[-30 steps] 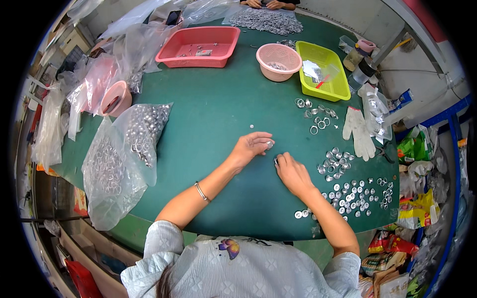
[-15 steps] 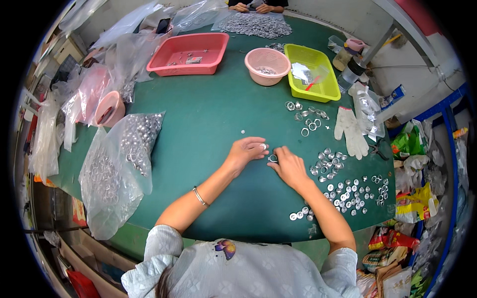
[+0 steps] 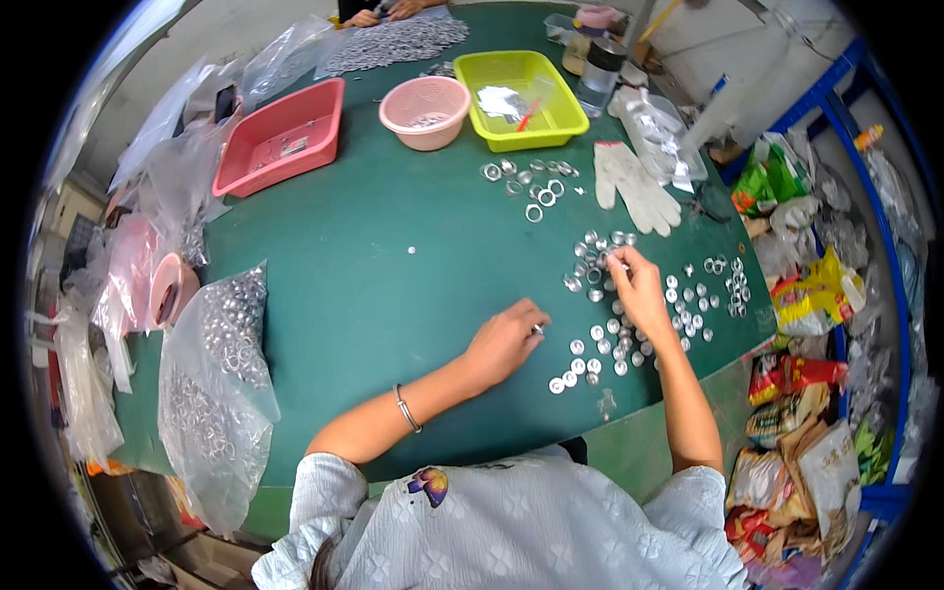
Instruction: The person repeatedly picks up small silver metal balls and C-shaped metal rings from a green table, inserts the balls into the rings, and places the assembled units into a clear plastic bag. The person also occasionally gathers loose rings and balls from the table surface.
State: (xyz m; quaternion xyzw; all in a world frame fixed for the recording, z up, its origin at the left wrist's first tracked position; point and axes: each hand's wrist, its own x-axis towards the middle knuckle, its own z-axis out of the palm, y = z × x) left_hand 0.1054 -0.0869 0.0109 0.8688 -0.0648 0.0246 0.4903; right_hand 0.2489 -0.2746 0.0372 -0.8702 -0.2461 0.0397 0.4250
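My left hand point(image 3: 506, 344) is curled above the middle of the table, its thumb and fingers closed on a small silver metal piece point(image 3: 537, 329). Most of that piece is hidden by the fingers. To the right, my right hand point(image 3: 639, 287) reaches into a cluster of shiny round metal caps point(image 3: 594, 267), fingertips pinched at one on the cluster's right side. Below it, several flat round metal caps point(image 3: 577, 347) lie spread, some under my right wrist. Open metal rings point(image 3: 534, 212) lie farther off, beside more caps. A single tiny pale piece point(image 3: 412, 250) sits alone at left.
Along the back stand a red tray point(image 3: 236, 182), a pink bowl point(image 3: 426, 138) and a yellow-green basket point(image 3: 573, 128). A white glove point(image 3: 629, 187) lies at right, near pliers point(image 3: 710, 206). Clear bags of metal parts point(image 3: 221, 383) lie at left. Across the table, another person's hands point(image 3: 383, 14) work by a grey heap.
My hands have moved apart. The right has gone from beside the left to the cap cluster at right; the left has come nearer my body. The whole view has shifted.
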